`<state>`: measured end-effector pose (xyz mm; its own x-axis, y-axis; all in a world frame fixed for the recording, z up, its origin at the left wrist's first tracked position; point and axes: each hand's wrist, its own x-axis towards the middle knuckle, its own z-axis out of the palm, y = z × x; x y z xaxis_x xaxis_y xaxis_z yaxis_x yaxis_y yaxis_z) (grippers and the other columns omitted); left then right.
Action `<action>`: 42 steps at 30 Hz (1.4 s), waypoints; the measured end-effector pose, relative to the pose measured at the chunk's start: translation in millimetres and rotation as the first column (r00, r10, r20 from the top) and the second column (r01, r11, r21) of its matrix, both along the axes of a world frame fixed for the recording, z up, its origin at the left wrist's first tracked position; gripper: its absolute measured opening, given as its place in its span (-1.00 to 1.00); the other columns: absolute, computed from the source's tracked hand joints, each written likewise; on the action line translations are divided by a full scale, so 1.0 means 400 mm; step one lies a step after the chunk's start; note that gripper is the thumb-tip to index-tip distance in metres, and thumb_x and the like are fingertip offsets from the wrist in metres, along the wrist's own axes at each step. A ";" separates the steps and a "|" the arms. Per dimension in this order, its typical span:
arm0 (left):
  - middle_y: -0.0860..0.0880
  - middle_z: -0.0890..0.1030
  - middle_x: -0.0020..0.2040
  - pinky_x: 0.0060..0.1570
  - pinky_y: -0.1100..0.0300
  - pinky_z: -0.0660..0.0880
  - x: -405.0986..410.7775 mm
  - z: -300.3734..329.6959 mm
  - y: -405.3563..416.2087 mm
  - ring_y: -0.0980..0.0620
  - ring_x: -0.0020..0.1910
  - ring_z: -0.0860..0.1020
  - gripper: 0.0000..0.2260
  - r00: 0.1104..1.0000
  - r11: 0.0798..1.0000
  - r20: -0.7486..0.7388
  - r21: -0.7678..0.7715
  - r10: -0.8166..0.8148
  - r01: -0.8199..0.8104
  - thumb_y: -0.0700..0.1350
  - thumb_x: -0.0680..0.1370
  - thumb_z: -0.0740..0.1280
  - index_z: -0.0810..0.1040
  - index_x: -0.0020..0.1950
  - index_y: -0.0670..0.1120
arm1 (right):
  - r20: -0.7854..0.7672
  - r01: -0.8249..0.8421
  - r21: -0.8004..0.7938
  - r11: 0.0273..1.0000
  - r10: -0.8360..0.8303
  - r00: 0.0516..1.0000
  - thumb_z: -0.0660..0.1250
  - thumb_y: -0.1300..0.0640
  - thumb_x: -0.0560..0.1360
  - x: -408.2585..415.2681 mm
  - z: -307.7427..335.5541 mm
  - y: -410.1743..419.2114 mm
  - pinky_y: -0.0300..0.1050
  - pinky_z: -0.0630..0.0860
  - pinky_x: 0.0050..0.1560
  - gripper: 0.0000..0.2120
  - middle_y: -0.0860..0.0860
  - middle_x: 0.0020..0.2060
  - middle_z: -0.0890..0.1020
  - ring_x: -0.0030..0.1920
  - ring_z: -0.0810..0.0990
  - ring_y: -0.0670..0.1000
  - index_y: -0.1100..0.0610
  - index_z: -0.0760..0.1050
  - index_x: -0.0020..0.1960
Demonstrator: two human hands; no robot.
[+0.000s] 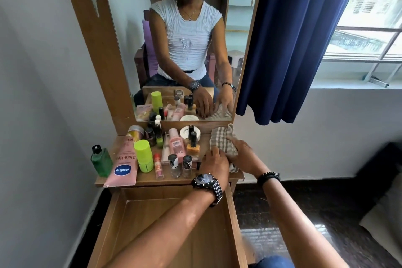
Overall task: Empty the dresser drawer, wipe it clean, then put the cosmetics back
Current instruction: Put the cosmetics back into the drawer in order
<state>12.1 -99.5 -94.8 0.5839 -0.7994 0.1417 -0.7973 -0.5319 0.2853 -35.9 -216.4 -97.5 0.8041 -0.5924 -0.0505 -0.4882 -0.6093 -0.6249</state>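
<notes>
Drawer (165, 230) pulled out and bare; cosmetics crowd the dresser top (152, 177) from its left edge to mid-span. We have both hands on the checked cloth (221, 140) at the top's back right corner: left hand (214, 162) resting on its near edge, right hand (244, 155) flat on it, fingers fairly straight. We judge the wipe step is either starting or done; next comes either carrying the cloth down or restocking. Legible: "Vaseline", "Gluta-Hya" on the pink tube (124, 162).
</notes>
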 end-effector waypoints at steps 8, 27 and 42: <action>-0.18 0.29 0.34 0.13 0.09 0.48 -0.007 0.057 0.020 -0.13 0.23 0.38 -0.52 0.997 0.992 -0.051 -0.119 -0.049 0.043 -0.37 0.52 0.18 0.17 0.43 -0.21 | 0.010 0.054 -0.163 0.985 -0.053 0.999 0.33 -0.01 0.51 -0.028 0.043 0.012 -0.06 0.21 0.31 -0.39 0.13 0.22 0.40 0.25 0.37 0.16 -0.06 0.18 0.50; -0.14 0.47 0.31 0.31 0.12 0.31 0.261 0.196 0.117 -0.08 0.34 0.38 -0.59 0.990 0.987 -0.020 -0.082 -0.142 0.140 -0.36 0.49 0.27 0.49 0.31 -0.08 | 0.428 0.111 -0.067 0.992 -0.072 0.901 0.46 -0.02 0.41 0.111 0.115 0.221 -0.24 0.45 -0.15 -0.73 0.00 -0.09 0.65 -0.11 0.58 -0.05 0.14 0.60 0.00; -0.11 0.63 0.08 0.10 0.14 0.44 0.217 0.251 0.165 -0.05 0.07 0.56 -0.80 0.989 0.897 0.044 -0.418 -0.140 0.146 -0.24 0.49 0.35 0.60 0.10 -0.16 | 0.616 0.160 0.068 0.985 -0.168 0.769 0.46 0.11 0.42 0.018 0.194 0.215 -0.49 0.45 -0.32 -0.92 -0.08 -0.31 0.64 -0.34 0.56 -0.23 0.11 0.61 -0.13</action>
